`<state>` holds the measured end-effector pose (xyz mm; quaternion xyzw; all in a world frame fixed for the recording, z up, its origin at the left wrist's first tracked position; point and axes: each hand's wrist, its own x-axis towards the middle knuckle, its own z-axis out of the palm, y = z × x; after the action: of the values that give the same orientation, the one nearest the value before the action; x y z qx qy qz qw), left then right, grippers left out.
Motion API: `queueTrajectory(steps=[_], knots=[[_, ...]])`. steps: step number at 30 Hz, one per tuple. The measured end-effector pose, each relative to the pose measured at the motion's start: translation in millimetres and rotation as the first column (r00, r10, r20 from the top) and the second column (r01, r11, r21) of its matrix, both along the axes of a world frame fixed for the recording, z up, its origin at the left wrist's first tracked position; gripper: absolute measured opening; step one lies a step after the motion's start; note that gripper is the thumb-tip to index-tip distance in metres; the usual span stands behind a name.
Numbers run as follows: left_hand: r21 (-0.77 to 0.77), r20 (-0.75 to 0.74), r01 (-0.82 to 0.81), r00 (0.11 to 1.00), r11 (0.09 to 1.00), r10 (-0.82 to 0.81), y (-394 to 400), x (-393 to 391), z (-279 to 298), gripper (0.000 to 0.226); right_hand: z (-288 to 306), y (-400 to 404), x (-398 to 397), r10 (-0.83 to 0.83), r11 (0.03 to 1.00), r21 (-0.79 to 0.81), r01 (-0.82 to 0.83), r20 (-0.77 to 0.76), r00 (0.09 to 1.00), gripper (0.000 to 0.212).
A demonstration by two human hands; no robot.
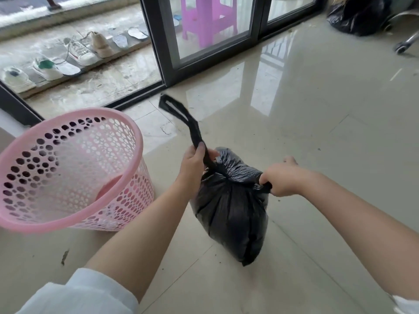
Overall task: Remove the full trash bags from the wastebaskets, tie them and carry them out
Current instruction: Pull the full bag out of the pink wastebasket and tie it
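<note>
Head cam: your hands, left [195,163] & right [280,181], each grip a bag [231,207] handle mid-tie; next, cinch knot tight.

Glossy pale tile floor [317,123], scattered dark specks and debris. Black trash bag [231,207] stands upright on it, centre. Pink perforated wastebasket [68,168] just left of bag, tilted. Second black bag [356,14] far right, near chair caster [400,47]. Sliding door track [136,96] along far edge.
</note>
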<state>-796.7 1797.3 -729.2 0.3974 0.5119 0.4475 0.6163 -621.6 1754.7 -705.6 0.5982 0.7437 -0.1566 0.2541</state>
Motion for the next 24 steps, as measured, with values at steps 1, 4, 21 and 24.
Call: queueTrajectory(steps=[1, 4, 21, 24], knots=[[0.024, 0.073, 0.098, 0.992, 0.995, -0.1, -0.9, 2.4, 3.2, 0.037, 3.4, 0.4, 4.0, -0.016, 0.999, 0.035, 0.016, 0.023, 1.0, 0.024], [-0.049, 0.056, 0.354, 0.935, 0.934, -0.351, -3.6, 8.7, 6.8, 0.035, 10.3, 1.6, 20.4, -0.177, 0.984, -0.006, 0.177, -0.111, 0.978, 0.016], [-0.222, -0.967, 0.496, -0.219, 0.84, -0.127, -25.0, 29.4, -17.9, 0.072, 20.1, 14.2, 25.2, -0.528, 0.718, -0.612, 0.331, -0.789, -0.313, 0.033], [-0.201, -0.977, 0.503, -0.17, 0.841, -0.131, -22.0, 26.8, -20.5, 0.06, 18.3, 13.5, 29.3, -0.51, 0.718, -0.6, 0.352, -0.799, -0.319, 0.029]])
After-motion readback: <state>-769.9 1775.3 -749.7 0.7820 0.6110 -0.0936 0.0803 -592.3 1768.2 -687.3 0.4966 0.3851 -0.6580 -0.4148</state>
